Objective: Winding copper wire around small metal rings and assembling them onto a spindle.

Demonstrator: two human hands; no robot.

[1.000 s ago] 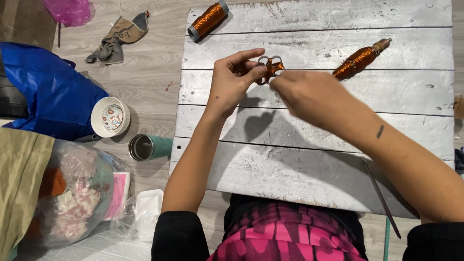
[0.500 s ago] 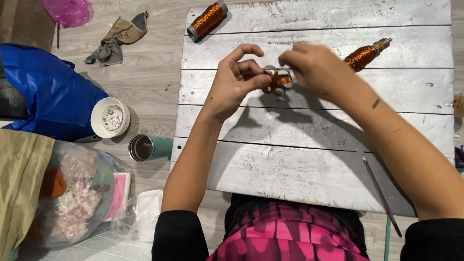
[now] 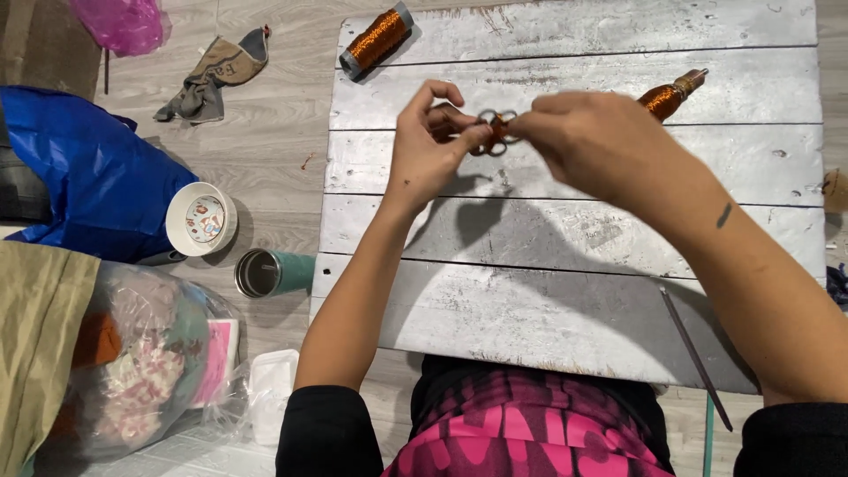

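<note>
Both hands are meeting above the tabletop (image 3: 565, 256) — left hand (image 3: 433, 146) and right hand (image 3: 592, 141) each pinching the wire loops (image 3: 495, 132) from opposite sides, fingers closing narrowly on them, likely steadying the piece. Two copper spools (image 3: 375, 40) are lying nearby — within reach.

On the floor at my lower left I see a clear plastic bag (image 3: 146, 362) of colourful contents; beside it, possibly, a small white plastic container (image 3: 269, 397).
</note>
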